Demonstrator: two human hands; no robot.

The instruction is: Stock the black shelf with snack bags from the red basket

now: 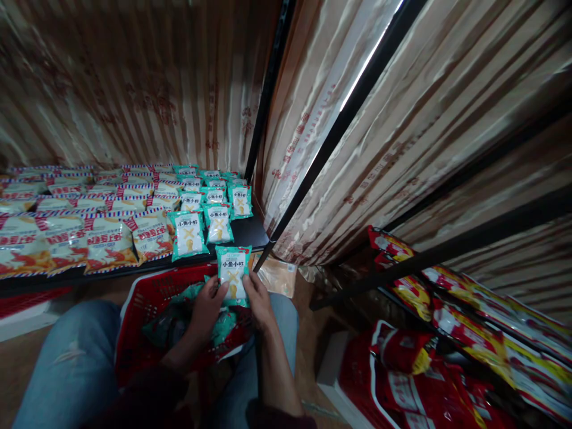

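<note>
Between both hands, a green-and-white snack bag (pixel 233 280) is held upright with its printed front toward me. My left hand (pixel 210 298) grips its left edge, thumb on the front. On the opposite edge, my right hand (pixel 258 297) is closed around the side of the bag. Below the hands, a red plastic basket (pixel 129 333) sits between my knees, with more green bags (pixel 223 326) inside, partly hidden by my forearms. Just ahead, rows of matching green bags (pixel 189 234) stand on a dark shelf (pixel 250 232).
Left of the green bags, the shelf carries rows of white-and-orange snack bags (pixel 109 243). A black metal post (pixel 326 155) slants up in front of the curtains (pixel 393 149). At right are a second red basket (pixel 357 375) and a shelf of red-and-yellow packages (pixel 469 328).
</note>
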